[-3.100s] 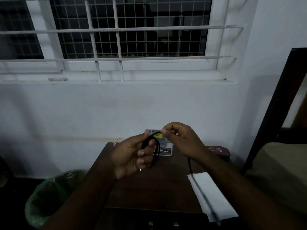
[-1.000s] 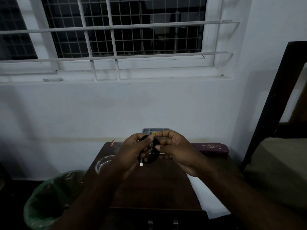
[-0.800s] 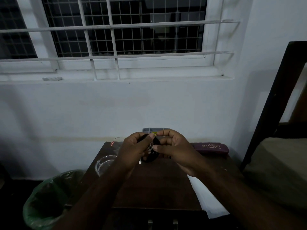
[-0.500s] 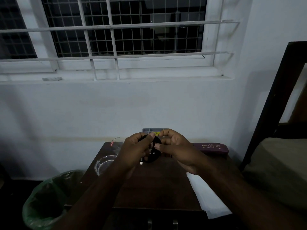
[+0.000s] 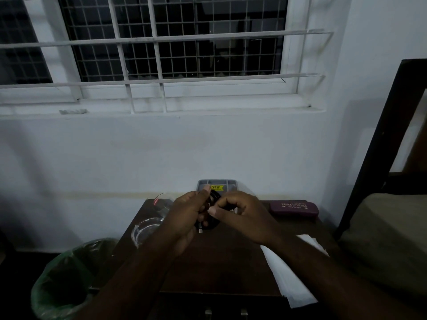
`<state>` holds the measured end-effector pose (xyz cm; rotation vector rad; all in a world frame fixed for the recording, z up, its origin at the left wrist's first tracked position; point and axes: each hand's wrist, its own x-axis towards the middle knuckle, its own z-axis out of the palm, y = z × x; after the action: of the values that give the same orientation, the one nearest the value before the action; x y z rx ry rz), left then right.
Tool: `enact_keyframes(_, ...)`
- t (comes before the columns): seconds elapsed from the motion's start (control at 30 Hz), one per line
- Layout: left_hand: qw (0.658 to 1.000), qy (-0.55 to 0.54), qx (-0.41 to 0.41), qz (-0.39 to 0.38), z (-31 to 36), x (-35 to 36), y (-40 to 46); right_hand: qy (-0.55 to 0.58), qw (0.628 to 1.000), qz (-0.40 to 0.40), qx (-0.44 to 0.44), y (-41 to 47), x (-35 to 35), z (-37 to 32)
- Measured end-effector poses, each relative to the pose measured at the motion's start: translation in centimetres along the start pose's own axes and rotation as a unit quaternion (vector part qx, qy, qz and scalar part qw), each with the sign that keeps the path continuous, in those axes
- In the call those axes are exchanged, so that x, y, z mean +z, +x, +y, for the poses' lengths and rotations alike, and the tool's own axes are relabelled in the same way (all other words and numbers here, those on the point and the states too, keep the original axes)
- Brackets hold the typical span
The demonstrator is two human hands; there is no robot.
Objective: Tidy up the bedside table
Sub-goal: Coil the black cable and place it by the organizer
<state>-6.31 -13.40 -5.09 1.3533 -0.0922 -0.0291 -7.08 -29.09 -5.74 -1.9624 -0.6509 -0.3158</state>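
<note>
A black cable (image 5: pixel 211 224), wound into a small coil, is held above the dark wooden bedside table (image 5: pixel 221 259). My left hand (image 5: pixel 187 218) grips the coil from the left, with its metal plug end poking out below the fingers. My right hand (image 5: pixel 240 215) pinches the coil from the right with thumb and forefinger. Most of the coil is hidden between the two hands.
A grey tray with a yellow label (image 5: pixel 217 185) leans at the back of the table. A maroon spectacle case (image 5: pixel 293 207) lies at the back right, clear glass dishes (image 5: pixel 147 229) at the left, white paper (image 5: pixel 288 273) at the right edge. A green-lined bin (image 5: pixel 62 278) stands left, a bed (image 5: pixel 388 239) right.
The trailing cable that hung over the paper three seconds ago is now wound into the coil. Over the last second both hands stay together on it, with only small finger shifts.
</note>
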Motion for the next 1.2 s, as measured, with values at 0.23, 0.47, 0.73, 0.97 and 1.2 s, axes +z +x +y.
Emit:
enact_keyframes(0.23,0.999,0.042,0.029,0.001,-0.4,0.0,0.2,-0.043,0.999,0.023,0.001,0.3,0.3,0.0)
enact_keyframes(0.47,0.958,0.234,0.144,0.082,-0.8,-1.4,1.0,-0.03,0.994,-0.063,0.086,0.6,-0.7,-1.9)
enact_keyframes(0.73,0.988,0.141,0.035,-0.055,-0.5,-2.1,0.6,-0.175,0.978,-0.109,0.001,0.9,-4.5,-0.5)
enact_keyframes(0.97,0.987,-0.048,-0.06,-0.143,-0.8,-0.8,0.2,-0.199,0.974,0.088,-0.06,0.9,-2.3,1.4)
enact_keyframes(1.2,0.992,-0.097,-0.02,-0.082,-0.8,0.2,0.5,0.181,0.964,0.049,0.186,0.8,-0.3,0.0)
